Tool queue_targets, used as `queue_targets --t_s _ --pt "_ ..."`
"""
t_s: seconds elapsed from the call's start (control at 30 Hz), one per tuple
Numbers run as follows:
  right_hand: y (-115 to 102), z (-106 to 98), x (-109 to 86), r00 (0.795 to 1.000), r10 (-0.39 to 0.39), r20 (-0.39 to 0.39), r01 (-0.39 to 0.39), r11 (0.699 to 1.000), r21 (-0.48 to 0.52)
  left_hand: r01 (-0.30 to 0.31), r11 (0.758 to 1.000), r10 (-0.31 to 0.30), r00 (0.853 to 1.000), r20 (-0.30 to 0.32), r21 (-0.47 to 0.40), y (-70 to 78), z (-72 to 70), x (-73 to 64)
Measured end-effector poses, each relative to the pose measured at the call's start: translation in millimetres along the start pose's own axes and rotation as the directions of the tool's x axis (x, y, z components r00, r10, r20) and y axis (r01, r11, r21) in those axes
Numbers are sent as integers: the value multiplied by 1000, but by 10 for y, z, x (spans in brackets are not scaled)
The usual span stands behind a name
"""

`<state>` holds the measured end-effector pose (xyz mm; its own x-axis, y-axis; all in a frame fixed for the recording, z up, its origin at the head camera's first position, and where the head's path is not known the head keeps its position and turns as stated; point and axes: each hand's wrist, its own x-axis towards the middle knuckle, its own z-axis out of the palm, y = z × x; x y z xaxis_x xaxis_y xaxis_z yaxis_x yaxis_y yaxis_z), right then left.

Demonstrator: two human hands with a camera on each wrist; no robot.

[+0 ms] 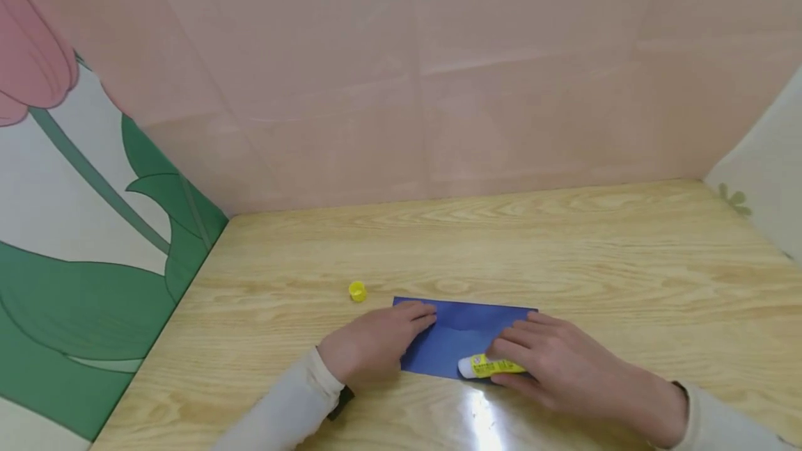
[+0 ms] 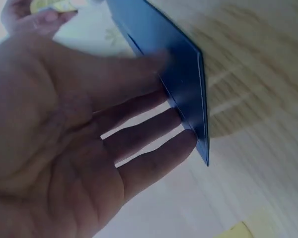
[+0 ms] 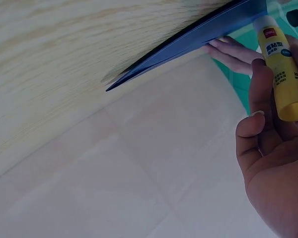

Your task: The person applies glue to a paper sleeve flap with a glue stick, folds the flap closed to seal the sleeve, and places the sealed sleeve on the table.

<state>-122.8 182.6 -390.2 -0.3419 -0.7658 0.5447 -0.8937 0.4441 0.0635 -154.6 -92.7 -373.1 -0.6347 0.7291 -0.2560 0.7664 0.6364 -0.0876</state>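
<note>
A folded sheet of dark blue paper (image 1: 454, 333) lies on the table. The left hand (image 1: 379, 339) rests on its left end with fingers extended; the left wrist view shows several fingertips (image 2: 187, 139) touching the paper. My right hand (image 1: 573, 367) holds a yellow glue stick (image 1: 501, 367) over the paper's right part. Its white end points left and sits at the near edge of the sheet. In the right wrist view, thumb and fingers are around the yellow barrel (image 3: 284, 74). Whether the glue touches the paper is hard to tell.
A small yellow cap (image 1: 357, 291) sits on the wood-grain table (image 1: 282, 263), left of the paper and beyond the left hand. A pink sheet (image 1: 413, 89) stands along the table's back edge. On the left is a panel with green leaves (image 1: 81, 305).
</note>
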Motion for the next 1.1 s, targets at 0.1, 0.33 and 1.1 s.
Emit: queue_targets --t_s 0.1,0.33,1.1 --pt "-1 -14 7 1000 4 22 -4 1000 -11 27 998 -27 1000 0 -54 10 0 22" --pt "-11 -37 22 998 20 55 -18 999 -32 49 999 -49 999 -10 -8 75 17 75" --pt "-14 -12 14 1000 -6 26 7 1000 -3 -47 991 48 999 6 -127 95 -9 183"
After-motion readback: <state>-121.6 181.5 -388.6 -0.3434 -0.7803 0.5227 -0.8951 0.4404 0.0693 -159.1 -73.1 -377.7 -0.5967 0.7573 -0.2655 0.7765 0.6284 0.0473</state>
